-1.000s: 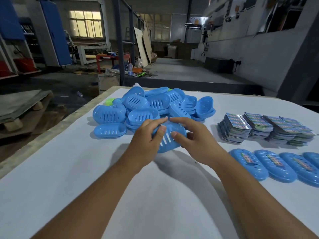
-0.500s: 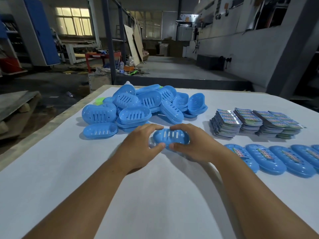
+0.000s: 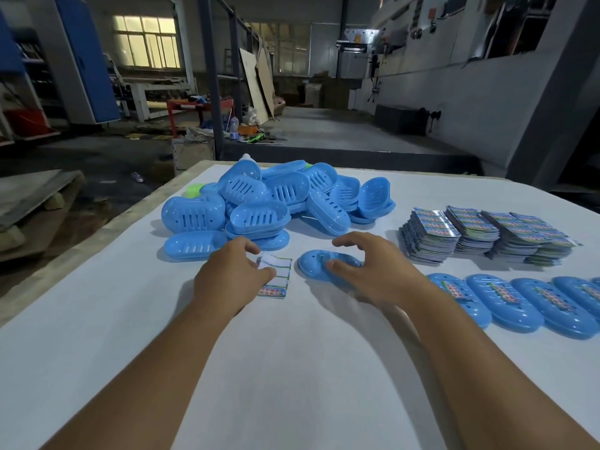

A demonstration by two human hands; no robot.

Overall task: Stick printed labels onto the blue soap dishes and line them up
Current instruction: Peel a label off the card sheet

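A: From the head view, what are the hands doing?

B: The left hand (image 3: 232,277) has its fingers curled onto a small printed paper label sheet (image 3: 275,278) lying flat on the white table covering (image 3: 292,368); it seems to be pinching at a white corner. The right hand (image 3: 367,271) arches over a single blue oval plastic soap dish (image 3: 316,263), fingers spread and bent, thumb touching its near side, not closed round it.

A: How should the step go?

B: I'd peel the label cleanly, keep the dish steady with the right hand, lay the label centred along the dish as on the finished ones, and press from the middle outward. Then set it at the left end of the row of labelled blue dishes (image 3: 506,300), which lies just right of the right forearm.

A: And the supplies?

B: A heap of unlabelled blue slotted dishes (image 3: 259,203) sits beyond the hands; stacks of printed labels (image 3: 487,235) lie far right.

A: The room?

B: A dim workshop: concrete floor, steel posts, a lit window (image 3: 146,45), grey machinery on the right.
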